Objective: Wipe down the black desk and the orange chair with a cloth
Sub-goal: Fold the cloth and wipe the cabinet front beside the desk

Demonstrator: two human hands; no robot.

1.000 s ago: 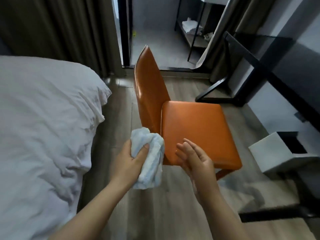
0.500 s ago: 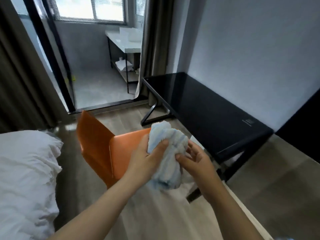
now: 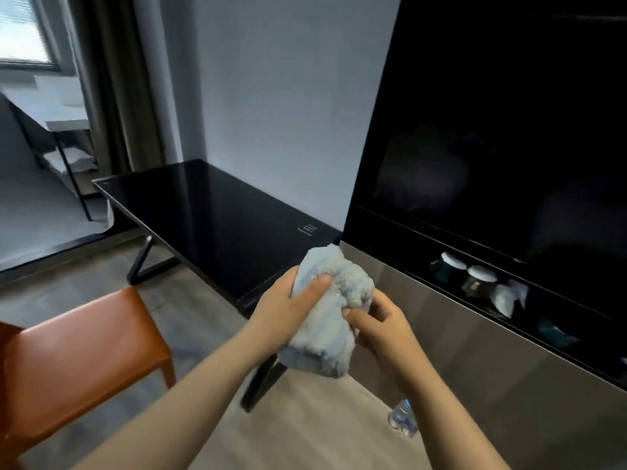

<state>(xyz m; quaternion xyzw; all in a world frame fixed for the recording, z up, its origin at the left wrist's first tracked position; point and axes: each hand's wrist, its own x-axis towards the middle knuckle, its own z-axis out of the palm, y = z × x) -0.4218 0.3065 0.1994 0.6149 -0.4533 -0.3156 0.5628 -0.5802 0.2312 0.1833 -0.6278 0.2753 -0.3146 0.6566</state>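
A bunched pale blue cloth [image 3: 334,317] is held in the air in front of me, over the near end of the black desk [image 3: 217,218]. My left hand [image 3: 288,312] grips its left side, thumb pressed across the top. My right hand [image 3: 380,325] pinches its right side with curled fingers. The glossy black desk runs along the grey wall from the curtain to a dark cabinet. The orange chair [image 3: 78,357] stands at the lower left, only its seat and one leg showing, apart from the desk.
A dark cabinet [image 3: 492,351] with a black screen above fills the right; jars [image 3: 478,278] sit in its recess. A clear plastic bottle [image 3: 402,418] stands on the wood floor by my right forearm. Curtain and a doorway to a tiled room lie at the far left.
My view has swung right from the chair and bed to the desk and cabinet. My right hand came up and took hold of the cloth, which was in my left hand alone.
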